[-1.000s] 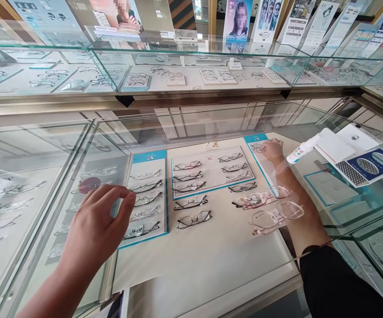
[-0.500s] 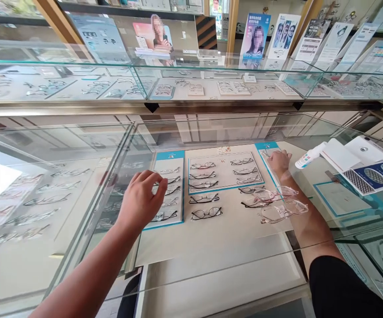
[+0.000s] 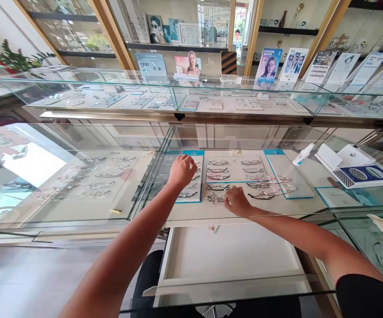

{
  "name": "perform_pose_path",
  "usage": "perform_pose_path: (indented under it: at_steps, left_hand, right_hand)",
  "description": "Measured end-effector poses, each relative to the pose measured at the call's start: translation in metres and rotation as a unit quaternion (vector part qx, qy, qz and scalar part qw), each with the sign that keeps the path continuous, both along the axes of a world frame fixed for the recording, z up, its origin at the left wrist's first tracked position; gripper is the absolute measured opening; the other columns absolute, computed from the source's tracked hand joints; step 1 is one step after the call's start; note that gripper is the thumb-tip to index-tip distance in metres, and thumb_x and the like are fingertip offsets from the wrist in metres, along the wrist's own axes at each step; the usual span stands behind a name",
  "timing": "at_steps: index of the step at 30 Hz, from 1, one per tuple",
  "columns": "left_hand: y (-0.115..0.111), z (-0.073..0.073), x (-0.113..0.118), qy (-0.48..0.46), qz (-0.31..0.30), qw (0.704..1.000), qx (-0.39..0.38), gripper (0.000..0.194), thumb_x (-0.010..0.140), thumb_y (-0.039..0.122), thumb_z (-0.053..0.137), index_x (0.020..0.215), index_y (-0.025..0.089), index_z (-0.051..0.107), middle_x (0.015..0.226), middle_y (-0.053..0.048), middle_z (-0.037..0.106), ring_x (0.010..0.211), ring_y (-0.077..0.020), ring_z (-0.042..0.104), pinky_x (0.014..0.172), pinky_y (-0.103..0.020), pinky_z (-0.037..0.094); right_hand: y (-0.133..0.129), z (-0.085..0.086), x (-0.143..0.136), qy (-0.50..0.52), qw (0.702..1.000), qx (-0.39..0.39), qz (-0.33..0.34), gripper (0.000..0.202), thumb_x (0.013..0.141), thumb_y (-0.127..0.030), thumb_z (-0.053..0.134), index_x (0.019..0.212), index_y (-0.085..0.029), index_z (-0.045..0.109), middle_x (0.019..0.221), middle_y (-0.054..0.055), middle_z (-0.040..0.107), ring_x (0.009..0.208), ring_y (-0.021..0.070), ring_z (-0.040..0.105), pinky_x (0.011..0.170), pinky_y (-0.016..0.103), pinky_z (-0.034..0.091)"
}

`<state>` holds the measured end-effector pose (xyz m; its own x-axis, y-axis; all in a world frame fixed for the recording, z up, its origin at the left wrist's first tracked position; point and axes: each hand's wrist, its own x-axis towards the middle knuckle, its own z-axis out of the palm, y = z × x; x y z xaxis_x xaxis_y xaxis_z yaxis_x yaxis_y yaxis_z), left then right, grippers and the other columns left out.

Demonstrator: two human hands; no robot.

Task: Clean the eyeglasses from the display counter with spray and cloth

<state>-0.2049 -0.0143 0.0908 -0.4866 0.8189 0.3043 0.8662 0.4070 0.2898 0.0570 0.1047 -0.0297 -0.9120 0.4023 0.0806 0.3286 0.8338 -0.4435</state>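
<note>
Left hand (image 3: 182,171): over the left blue-edged tray (image 3: 193,153); fingers loosely curled, cannot tell whether tips meet.
Right hand (image 3: 238,202): fingers bent in at right end of the lowest eyeglasses (image 3: 215,198); cannot tell if clamped on them.
Eyeglasses: on the near side of the middle tray (image 3: 234,171), just below a dark-rimmed pair (image 3: 218,187).
Tabletop (image 3: 191,214): pale, behind glass.
Far right: white bottle (image 3: 303,154), upright-leaning, near a blue-and-white box (image 3: 360,173).
</note>
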Motion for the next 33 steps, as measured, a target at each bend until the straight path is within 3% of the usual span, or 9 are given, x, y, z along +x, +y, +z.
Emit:
perform_pose_path:
  at_steps: [4, 8, 11, 13, 15, 18, 22, 26, 33]
  left_hand:
    - [-0.005, 0.004, 0.002, -0.008, 0.01, 1.0, -0.014, 0.029, 0.106, 0.022, 0.045, 0.11, 0.017, 0.072, 0.118, -0.019, 0.076, 0.118, -0.0338, 0.069, 0.115, -0.049, 0.053]
    - [-0.031, 0.004, 0.001, -0.018, 0.053, 0.998, -0.032, 0.038, 0.109, 0.03, 0.037, 0.111, 0.017, 0.072, 0.133, -0.024, 0.073, 0.128, -0.0407, 0.065, 0.113, -0.059, 0.053]
    - [-0.054, 0.0, 0.0, -0.029, 0.113, 0.992, -0.043, 0.041, 0.108, 0.046, 0.043, 0.124, 0.019, 0.069, 0.15, -0.024, 0.066, 0.142, -0.0469, 0.058, 0.12, -0.067, 0.045]
    - [-0.062, -0.003, 0.0, -0.033, 0.132, 0.99, -0.041, 0.046, 0.106, 0.052, 0.046, 0.133, 0.02, 0.065, 0.158, -0.023, 0.062, 0.151, -0.0462, 0.052, 0.128, -0.067, 0.038]
    - [-0.064, -0.005, 0.001, -0.032, 0.139, 0.989, -0.035, 0.048, 0.105, 0.055, 0.045, 0.134, 0.021, 0.063, 0.162, -0.022, 0.06, 0.155, -0.0456, 0.048, 0.13, -0.067, 0.035]
    - [-0.062, -0.006, 0.001, -0.03, 0.143, 0.989, -0.03, 0.048, 0.103, 0.058, 0.045, 0.129, 0.022, 0.063, 0.16, -0.022, 0.06, 0.154, -0.0462, 0.048, 0.127, -0.066, 0.037]
    - [-0.06, -0.005, -0.001, -0.033, 0.141, 0.989, -0.029, 0.047, 0.102, 0.06, 0.045, 0.123, 0.022, 0.063, 0.158, -0.022, 0.061, 0.153, -0.046, 0.049, 0.127, -0.067, 0.037]
    - [-0.06, -0.005, -0.001, -0.032, 0.141, 0.989, -0.023, 0.047, 0.101, 0.064, 0.047, 0.118, 0.023, 0.063, 0.158, -0.022, 0.061, 0.153, -0.0468, 0.049, 0.127, -0.067, 0.037]
    - [-0.058, -0.004, -0.002, -0.026, 0.145, 0.989, -0.024, 0.045, 0.1, 0.065, 0.047, 0.108, 0.023, 0.062, 0.155, -0.022, 0.064, 0.15, -0.0461, 0.051, 0.125, -0.067, 0.039]
  right_hand:
    - [-0.071, 0.032, 0.044, -0.038, 0.989, -0.088, 0.11, 0.014, 0.081, -0.012, 0.078, 0.077, -0.023, 0.07, 0.091, 0.001, 0.084, 0.1, 0.0259, 0.073, 0.095, 0.04, 0.043]
    - [-0.103, 0.1, 0.081, -0.051, 0.963, -0.175, 0.196, 0.015, 0.082, -0.02, 0.084, 0.078, -0.027, 0.071, 0.093, -0.003, 0.084, 0.096, 0.0243, 0.074, 0.093, 0.04, 0.045]
    - [-0.085, 0.161, 0.088, -0.011, 0.966, -0.164, 0.202, 0.012, 0.086, -0.023, 0.081, 0.08, -0.029, 0.072, 0.095, -0.001, 0.084, 0.097, 0.0271, 0.072, 0.098, 0.045, 0.043]
    - [-0.049, 0.193, 0.083, 0.029, 0.983, -0.092, 0.154, 0.011, 0.09, -0.023, 0.076, 0.081, -0.03, 0.073, 0.095, 0.0, 0.084, 0.098, 0.0281, 0.071, 0.103, 0.047, 0.041]
    - [0.0, 0.211, 0.076, 0.031, 0.997, 0.005, 0.073, 0.013, 0.09, -0.021, 0.073, 0.079, -0.028, 0.071, 0.093, 0.001, 0.084, 0.101, 0.0299, 0.07, 0.103, 0.047, 0.038]
    - [0.076, 0.215, 0.069, -0.037, 0.991, 0.126, -0.003, 0.013, 0.089, -0.02, 0.071, 0.078, -0.025, 0.068, 0.099, 0.004, 0.084, 0.108, 0.0318, 0.068, 0.097, 0.043, 0.036]
    - [0.141, 0.201, 0.073, -0.061, 0.984, 0.162, -0.042, 0.014, 0.086, -0.015, 0.068, 0.074, -0.022, 0.065, 0.098, 0.007, 0.083, 0.106, 0.031, 0.063, 0.093, 0.041, 0.033]
    - [0.167, 0.183, 0.079, -0.076, 0.979, 0.18, -0.055, 0.013, 0.086, -0.017, 0.068, 0.075, -0.022, 0.066, 0.099, 0.007, 0.082, 0.104, 0.0297, 0.061, 0.09, 0.04, 0.032]
    - [0.181, 0.165, 0.085, -0.091, 0.977, 0.186, -0.052, 0.008, 0.088, -0.019, 0.068, 0.08, -0.022, 0.07, 0.105, 0.007, 0.082, 0.107, 0.0296, 0.06, 0.09, 0.039, 0.032]
